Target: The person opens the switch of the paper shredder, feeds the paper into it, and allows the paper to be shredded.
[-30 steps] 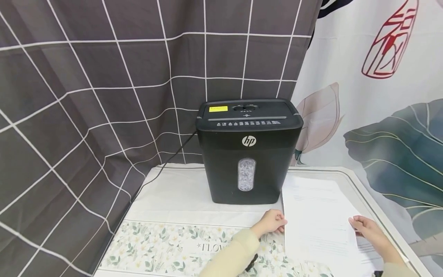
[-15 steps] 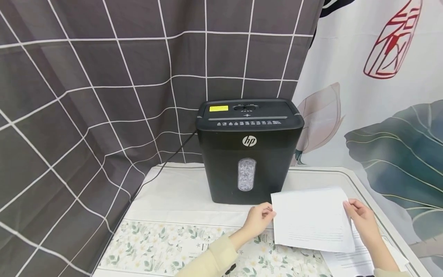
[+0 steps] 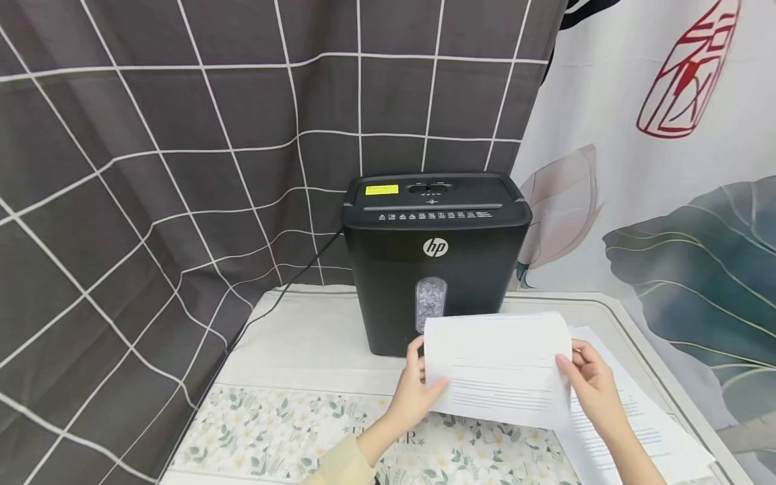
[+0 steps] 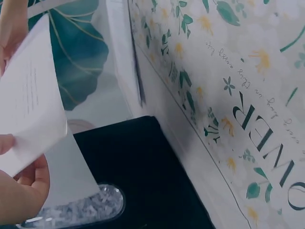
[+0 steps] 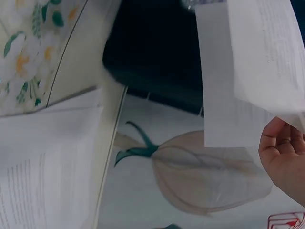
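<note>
A dark cloth with a white grid [image 3: 200, 114] hangs behind the pale surface [image 3: 309, 337], where a black HP shredder [image 3: 388, 283] stands upright. Printed papers [image 3: 642, 421] lie on the surface to my right, partly under my right forearm. In front of the shredder's lower part, raised off the surface, I hold paper [image 3: 497, 367] that bends over at its top; more than one layer shows, and I cannot tell how many sheets. My left grip [image 3: 411, 391] pinches its left edge, thumb on the near face; my right grip [image 3: 597, 387] pinches the right edge likewise. The paper overlaps the bottom of the shredder's clear window [image 3: 431, 296], which shows shreds inside. Smallest is a yellow label [image 3: 382, 190] on the shredder's top.
</note>
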{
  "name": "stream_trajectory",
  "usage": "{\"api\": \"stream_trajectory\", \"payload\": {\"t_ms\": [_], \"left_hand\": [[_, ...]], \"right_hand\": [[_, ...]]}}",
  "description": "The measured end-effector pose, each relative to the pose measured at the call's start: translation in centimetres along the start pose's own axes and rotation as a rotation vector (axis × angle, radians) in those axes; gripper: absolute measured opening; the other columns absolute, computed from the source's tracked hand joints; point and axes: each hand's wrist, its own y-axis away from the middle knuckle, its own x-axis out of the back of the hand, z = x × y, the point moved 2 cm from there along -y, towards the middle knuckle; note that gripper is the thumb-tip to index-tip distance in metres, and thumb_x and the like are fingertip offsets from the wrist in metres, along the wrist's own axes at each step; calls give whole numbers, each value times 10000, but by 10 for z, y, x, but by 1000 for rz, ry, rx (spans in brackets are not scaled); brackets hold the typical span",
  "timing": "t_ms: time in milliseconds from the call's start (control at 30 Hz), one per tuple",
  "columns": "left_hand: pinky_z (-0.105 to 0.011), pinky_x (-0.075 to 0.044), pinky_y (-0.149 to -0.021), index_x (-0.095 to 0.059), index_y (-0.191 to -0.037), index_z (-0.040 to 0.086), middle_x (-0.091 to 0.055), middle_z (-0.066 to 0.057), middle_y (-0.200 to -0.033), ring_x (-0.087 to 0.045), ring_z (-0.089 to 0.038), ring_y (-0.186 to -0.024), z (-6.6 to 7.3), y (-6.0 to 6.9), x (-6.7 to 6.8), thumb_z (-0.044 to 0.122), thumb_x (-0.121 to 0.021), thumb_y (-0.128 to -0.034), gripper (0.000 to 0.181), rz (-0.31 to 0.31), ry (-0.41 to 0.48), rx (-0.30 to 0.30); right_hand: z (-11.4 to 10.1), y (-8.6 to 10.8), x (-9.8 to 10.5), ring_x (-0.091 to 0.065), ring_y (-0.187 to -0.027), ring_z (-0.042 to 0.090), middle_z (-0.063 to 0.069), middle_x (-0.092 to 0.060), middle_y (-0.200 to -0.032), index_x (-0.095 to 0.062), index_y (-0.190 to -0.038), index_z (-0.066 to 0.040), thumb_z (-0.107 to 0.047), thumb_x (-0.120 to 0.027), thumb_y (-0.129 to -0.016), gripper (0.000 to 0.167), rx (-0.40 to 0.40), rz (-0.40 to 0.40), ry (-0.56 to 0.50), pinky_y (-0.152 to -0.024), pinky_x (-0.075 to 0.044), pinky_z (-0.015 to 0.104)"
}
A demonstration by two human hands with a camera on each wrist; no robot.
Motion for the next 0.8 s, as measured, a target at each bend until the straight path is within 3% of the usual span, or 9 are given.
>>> {"api": "stream_trajectory", "payload": {"t_ms": [100,233,367,500,700,800], "left_hand": [[-400,-498,-905,-105,-1450,67,-532,-251,-1258,-585,-367,-1088,3,8,9,102,-625,-877,775,35,-14,-3],[-509,-400,-1008,-103,-1456,56,-423,-247,-1347,-481,-392,-1216,8,17,18,163,-616,-884,776,28,30,25],[-383,-464,-967,-347,-1357,6,-520,-201,-1259,-553,-287,-1134,16,27,34,148,-524,-947,469,65,81,1],[-248,-499,-844,-599,-1064,7,-662,-126,-990,-616,-88,-904,23,34,54,83,-520,-943,163,190,1,-104],[-214,-506,-711,-682,-856,87,-686,-23,-828,-585,-35,-755,35,38,80,79,-683,-823,34,321,-128,-194],[-211,-496,-707,-675,-807,83,-674,0,-780,-573,-27,-736,41,40,89,87,-699,-808,24,338,-171,-215]], "right_hand": [[-7,3,-13,-635,-823,-43,-170,-683,-946,-552,-1083,-151,158,-424,-907,378,17,-41,10,-695,-481,88],[-16,8,-26,-636,-828,-49,-183,-676,-951,-554,-1074,-155,160,-435,-901,379,16,-15,44,-710,-482,83],[-25,13,-36,-639,-822,-45,-171,-679,-943,-564,-1065,-150,196,-439,-876,413,52,7,24,-710,-483,84],[-33,13,-42,-642,-785,-22,-139,-688,-903,-588,-1036,-95,230,-449,-847,401,77,19,-6,-687,-486,96],[-43,7,-51,-626,-679,-56,-243,-656,-780,-610,-855,-34,175,-558,-826,217,10,59,216,-624,-492,104],[-49,3,-57,-619,-662,-52,-249,-652,-765,-605,-822,32,173,-566,-819,146,22,44,235,-585,-492,120]]}}
